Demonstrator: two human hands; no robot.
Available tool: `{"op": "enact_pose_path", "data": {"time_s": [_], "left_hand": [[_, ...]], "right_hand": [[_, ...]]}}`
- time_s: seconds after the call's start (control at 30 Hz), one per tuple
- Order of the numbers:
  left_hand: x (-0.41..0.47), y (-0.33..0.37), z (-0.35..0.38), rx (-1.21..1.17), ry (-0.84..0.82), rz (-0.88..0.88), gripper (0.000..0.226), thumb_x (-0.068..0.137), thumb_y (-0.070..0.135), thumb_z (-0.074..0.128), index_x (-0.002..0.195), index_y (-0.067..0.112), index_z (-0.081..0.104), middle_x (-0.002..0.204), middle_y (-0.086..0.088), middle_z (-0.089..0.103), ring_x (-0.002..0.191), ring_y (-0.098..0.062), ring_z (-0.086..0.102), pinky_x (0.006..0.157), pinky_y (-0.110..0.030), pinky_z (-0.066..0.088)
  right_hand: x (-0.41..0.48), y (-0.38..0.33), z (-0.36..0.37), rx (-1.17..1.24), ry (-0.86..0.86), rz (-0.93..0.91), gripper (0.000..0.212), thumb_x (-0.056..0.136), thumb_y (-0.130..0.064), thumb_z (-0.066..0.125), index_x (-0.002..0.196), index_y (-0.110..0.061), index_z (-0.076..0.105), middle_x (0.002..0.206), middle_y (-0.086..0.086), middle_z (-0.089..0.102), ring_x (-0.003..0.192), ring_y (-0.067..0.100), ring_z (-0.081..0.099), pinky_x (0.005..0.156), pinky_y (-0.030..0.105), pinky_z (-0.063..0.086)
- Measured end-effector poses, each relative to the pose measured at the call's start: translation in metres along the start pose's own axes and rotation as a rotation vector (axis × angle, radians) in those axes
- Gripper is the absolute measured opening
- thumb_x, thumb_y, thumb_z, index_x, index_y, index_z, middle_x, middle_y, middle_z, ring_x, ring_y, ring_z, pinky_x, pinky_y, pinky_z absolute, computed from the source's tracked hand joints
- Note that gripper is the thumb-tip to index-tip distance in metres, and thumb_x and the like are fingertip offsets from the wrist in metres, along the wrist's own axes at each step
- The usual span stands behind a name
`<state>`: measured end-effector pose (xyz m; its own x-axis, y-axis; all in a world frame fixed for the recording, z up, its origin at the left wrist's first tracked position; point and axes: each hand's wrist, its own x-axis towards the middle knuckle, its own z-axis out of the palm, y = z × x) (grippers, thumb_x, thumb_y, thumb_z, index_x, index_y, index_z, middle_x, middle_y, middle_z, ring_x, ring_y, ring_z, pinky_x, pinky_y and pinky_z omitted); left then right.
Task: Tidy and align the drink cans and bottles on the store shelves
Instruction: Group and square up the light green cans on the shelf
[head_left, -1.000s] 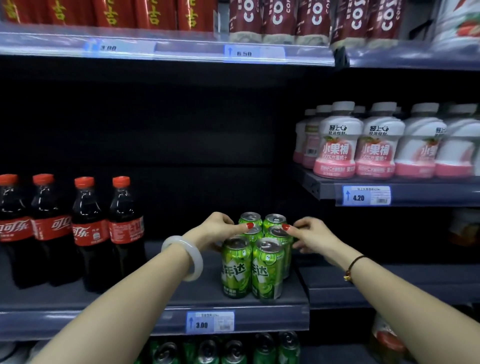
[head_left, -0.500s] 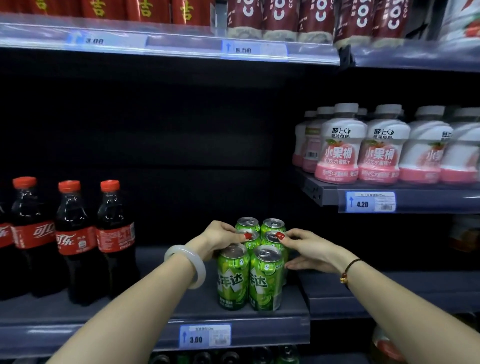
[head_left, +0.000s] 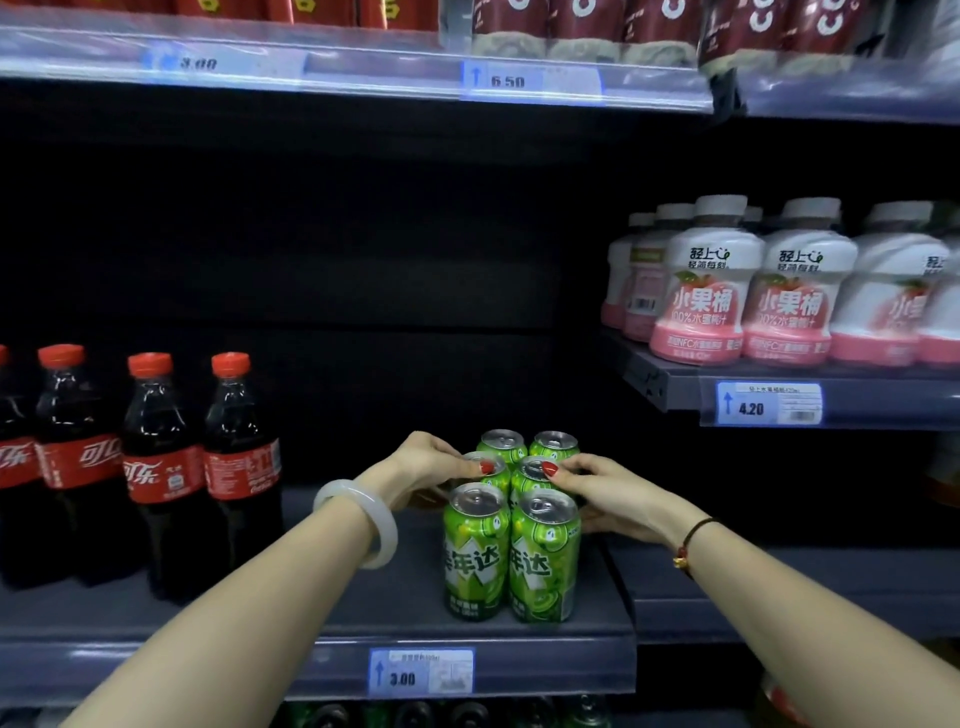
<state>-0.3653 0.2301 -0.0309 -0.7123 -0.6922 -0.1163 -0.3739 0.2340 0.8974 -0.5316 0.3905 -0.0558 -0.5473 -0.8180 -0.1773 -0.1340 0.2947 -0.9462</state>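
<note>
Several green drink cans (head_left: 511, 551) stand in two rows, three deep, at the right end of the grey shelf (head_left: 322, 618). My left hand (head_left: 423, 467) wraps the left middle can (head_left: 492, 470), thumb on its rim. My right hand (head_left: 608, 493) wraps the right middle can (head_left: 530, 475), thumb on its top, fingers down the side of the row. The two front cans stand untouched with labels forward. The two rear cans show only their tops.
Cola bottles (head_left: 161, 467) with red caps stand at the left of the same shelf. White and pink juice bottles (head_left: 753, 291) fill a higher shelf on the right. Red packs line the top shelf (head_left: 363, 67). More green cans (head_left: 467, 714) sit below.
Both hands stay on the middle cans. My right thumb has moved onto the can top. The view has shifted slightly, so the cola bottles sit further right in frame.
</note>
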Motion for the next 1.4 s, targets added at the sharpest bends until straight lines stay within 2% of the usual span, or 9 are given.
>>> {"op": "enact_pose_path", "data": {"time_s": [0.13, 0.3, 0.4, 0.57, 0.73, 0.83, 0.93, 1.23, 1.4], "left_hand": [[0.008, 0.005, 0.002, -0.034, 0.071, -0.029, 0.049, 0.07, 0.047, 0.078, 0.097, 0.008, 0.063, 0.091, -0.01, 0.068, 0.081, -0.027, 0.069, 0.075, -0.039, 0.057], [0.023, 0.013, 0.008, -0.033, 0.071, -0.013, 0.049, 0.073, 0.049, 0.074, 0.097, 0.01, 0.058, 0.091, -0.008, 0.068, 0.073, -0.019, 0.064, 0.062, -0.033, 0.056], [0.034, 0.016, 0.013, -0.049, 0.028, 0.022, 0.068, 0.073, 0.046, 0.075, 0.124, 0.007, 0.051, 0.097, -0.004, 0.065, 0.086, -0.018, 0.065, 0.069, -0.029, 0.053], [0.052, 0.012, 0.021, -0.019, -0.006, 0.038, 0.059, 0.081, 0.04, 0.07, 0.126, 0.006, 0.053, 0.091, 0.0, 0.063, 0.077, -0.01, 0.062, 0.06, -0.02, 0.049], [0.067, 0.006, 0.023, -0.056, 0.06, 0.034, 0.036, 0.084, 0.016, 0.067, 0.118, 0.005, 0.06, 0.107, -0.014, 0.067, 0.095, -0.025, 0.066, 0.082, -0.032, 0.054], [0.073, 0.003, 0.015, -0.054, 0.124, 0.03, 0.021, 0.084, 0.01, 0.066, 0.105, 0.008, 0.065, 0.089, -0.009, 0.067, 0.076, -0.021, 0.064, 0.066, -0.029, 0.053], [0.072, 0.001, 0.009, -0.071, 0.136, -0.007, 0.013, 0.085, 0.012, 0.065, 0.098, 0.01, 0.064, 0.071, -0.007, 0.062, 0.056, -0.016, 0.057, 0.045, -0.024, 0.045], [0.066, -0.003, 0.009, -0.146, 0.191, -0.062, 0.02, 0.083, 0.018, 0.068, 0.101, 0.013, 0.06, 0.078, -0.009, 0.063, 0.062, -0.018, 0.059, 0.034, -0.017, 0.039], [0.064, -0.002, 0.012, 0.038, 0.213, 0.036, 0.032, 0.084, 0.022, 0.067, 0.112, 0.006, 0.063, 0.1, -0.012, 0.067, 0.087, -0.023, 0.064, 0.062, -0.027, 0.051]], "right_hand": [[0.002, 0.0, -0.006, 0.018, 0.061, 0.017, 0.046, 0.082, -0.04, 0.067, 0.101, -0.001, 0.052, 0.109, 0.017, 0.062, 0.077, 0.027, 0.07, 0.066, 0.034, 0.059], [0.012, -0.004, -0.018, 0.022, 0.243, 0.037, 0.064, 0.082, -0.051, 0.06, 0.118, 0.0, 0.044, 0.12, 0.022, 0.054, 0.067, 0.025, 0.071, 0.058, 0.028, 0.059], [0.025, -0.007, -0.017, 0.045, 0.228, 0.047, 0.071, 0.083, -0.057, 0.055, 0.134, -0.01, 0.038, 0.131, 0.018, 0.048, 0.074, 0.026, 0.071, 0.063, 0.031, 0.059], [0.049, -0.005, -0.008, 0.043, 0.203, 0.064, 0.038, 0.093, -0.043, 0.048, 0.122, -0.019, 0.049, 0.116, 0.011, 0.059, 0.083, 0.034, 0.069, 0.079, 0.044, 0.058], [0.057, -0.005, -0.011, 0.109, 0.176, 0.083, 0.028, 0.094, -0.023, 0.051, 0.12, -0.014, 0.047, 0.111, 0.016, 0.058, 0.066, 0.033, 0.07, 0.058, 0.039, 0.057], [0.061, -0.008, -0.008, 0.092, 0.134, 0.077, 0.033, 0.094, -0.023, 0.052, 0.125, -0.014, 0.044, 0.124, 0.02, 0.054, 0.071, 0.032, 0.069, 0.057, 0.037, 0.056], [0.065, -0.01, -0.004, 0.056, 0.115, 0.063, 0.035, 0.094, -0.026, 0.052, 0.126, -0.016, 0.043, 0.113, 0.017, 0.061, 0.07, 0.028, 0.067, 0.052, 0.032, 0.053], [0.068, -0.012, 0.002, 0.007, 0.094, 0.031, 0.036, 0.094, -0.032, 0.053, 0.126, -0.018, 0.044, 0.102, 0.012, 0.066, 0.101, 0.034, 0.065, 0.087, 0.048, 0.052], [0.06, -0.015, -0.004, -0.187, 0.101, 0.02, 0.048, 0.091, -0.046, 0.051, 0.134, -0.025, 0.042, 0.116, 0.008, 0.064, 0.098, 0.026, 0.066, 0.083, 0.041, 0.056]]}}
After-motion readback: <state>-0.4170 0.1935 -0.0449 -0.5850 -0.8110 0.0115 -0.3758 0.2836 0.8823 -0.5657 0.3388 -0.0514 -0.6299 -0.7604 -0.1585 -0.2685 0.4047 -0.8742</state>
